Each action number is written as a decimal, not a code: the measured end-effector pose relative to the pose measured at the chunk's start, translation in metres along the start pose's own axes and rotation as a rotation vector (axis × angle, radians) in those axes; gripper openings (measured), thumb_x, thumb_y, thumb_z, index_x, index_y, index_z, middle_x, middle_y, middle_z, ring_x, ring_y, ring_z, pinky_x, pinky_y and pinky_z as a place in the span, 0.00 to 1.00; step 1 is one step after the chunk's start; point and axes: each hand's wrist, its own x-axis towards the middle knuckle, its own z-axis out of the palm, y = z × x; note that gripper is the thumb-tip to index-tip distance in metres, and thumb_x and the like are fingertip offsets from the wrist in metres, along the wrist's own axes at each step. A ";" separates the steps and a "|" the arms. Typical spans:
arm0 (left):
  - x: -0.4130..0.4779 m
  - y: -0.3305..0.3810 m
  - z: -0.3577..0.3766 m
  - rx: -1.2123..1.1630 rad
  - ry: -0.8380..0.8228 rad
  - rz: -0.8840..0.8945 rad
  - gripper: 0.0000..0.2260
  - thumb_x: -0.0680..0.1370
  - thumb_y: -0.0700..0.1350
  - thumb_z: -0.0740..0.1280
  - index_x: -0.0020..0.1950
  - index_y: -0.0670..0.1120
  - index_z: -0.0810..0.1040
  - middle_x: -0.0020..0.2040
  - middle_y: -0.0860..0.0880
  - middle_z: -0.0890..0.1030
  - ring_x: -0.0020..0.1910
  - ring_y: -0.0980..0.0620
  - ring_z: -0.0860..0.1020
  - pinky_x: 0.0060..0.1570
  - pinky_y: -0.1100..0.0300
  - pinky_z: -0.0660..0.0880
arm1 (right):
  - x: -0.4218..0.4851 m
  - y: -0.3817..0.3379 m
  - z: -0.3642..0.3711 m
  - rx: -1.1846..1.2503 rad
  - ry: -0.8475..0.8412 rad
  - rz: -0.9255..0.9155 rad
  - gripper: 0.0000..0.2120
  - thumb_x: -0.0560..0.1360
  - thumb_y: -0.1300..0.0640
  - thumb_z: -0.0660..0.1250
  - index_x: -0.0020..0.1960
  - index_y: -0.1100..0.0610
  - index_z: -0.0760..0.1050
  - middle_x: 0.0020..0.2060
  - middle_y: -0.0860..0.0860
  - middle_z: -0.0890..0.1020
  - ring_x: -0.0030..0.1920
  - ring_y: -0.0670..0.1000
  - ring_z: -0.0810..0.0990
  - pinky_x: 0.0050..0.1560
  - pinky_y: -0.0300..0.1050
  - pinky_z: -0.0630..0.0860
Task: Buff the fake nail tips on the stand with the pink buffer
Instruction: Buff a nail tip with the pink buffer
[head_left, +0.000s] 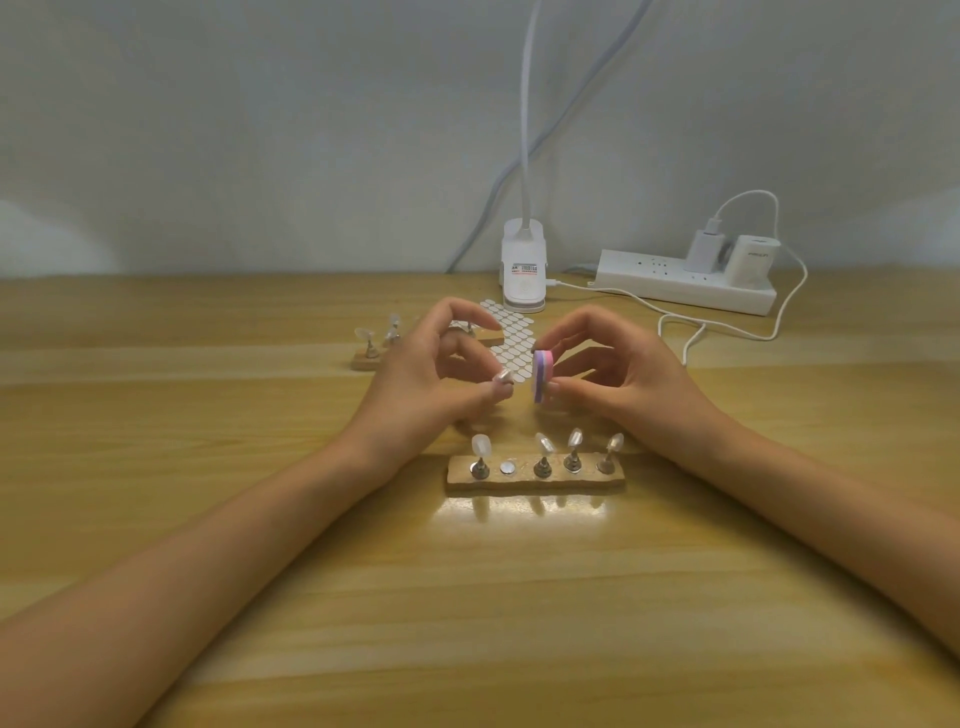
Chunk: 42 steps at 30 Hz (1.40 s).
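A wooden stand (535, 484) lies near the middle of the table, carrying several clear fake nail tips on metal pegs (543, 453) and one bare round magnet (508, 467). Above and behind it, my right hand (618, 374) pinches the pink and purple buffer (697, 375) on edge between thumb and fingers. My left hand (436, 374) pinches a single nail tip on its peg (503, 378) just left of the buffer, a small gap between them.
A second wooden stand (366, 359) with nail tips sits behind my left hand. A sheet of white oval stickers (511, 332) lies beyond the hands. A white clip lamp base (523, 270), a power strip (685, 280) with chargers and white cables occupy the back right.
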 end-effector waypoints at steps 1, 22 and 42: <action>0.000 -0.001 0.000 0.039 -0.005 0.011 0.20 0.72 0.34 0.76 0.59 0.47 0.74 0.41 0.49 0.84 0.44 0.53 0.84 0.34 0.58 0.79 | 0.000 -0.001 0.000 -0.003 -0.004 -0.009 0.11 0.73 0.62 0.74 0.53 0.57 0.77 0.51 0.53 0.82 0.48 0.50 0.86 0.47 0.48 0.84; 0.003 -0.003 0.003 0.247 -0.051 0.040 0.19 0.70 0.35 0.77 0.55 0.46 0.73 0.35 0.50 0.84 0.40 0.51 0.84 0.46 0.63 0.78 | 0.003 -0.007 0.006 -0.187 0.035 -0.215 0.10 0.70 0.66 0.76 0.50 0.64 0.79 0.47 0.52 0.83 0.46 0.45 0.85 0.46 0.52 0.81; 0.001 -0.001 0.003 0.245 -0.047 0.048 0.19 0.70 0.33 0.76 0.54 0.45 0.73 0.35 0.50 0.83 0.40 0.50 0.84 0.45 0.61 0.78 | 0.003 -0.006 0.007 -0.244 0.026 -0.270 0.08 0.71 0.64 0.75 0.49 0.64 0.81 0.46 0.53 0.84 0.46 0.45 0.85 0.46 0.54 0.81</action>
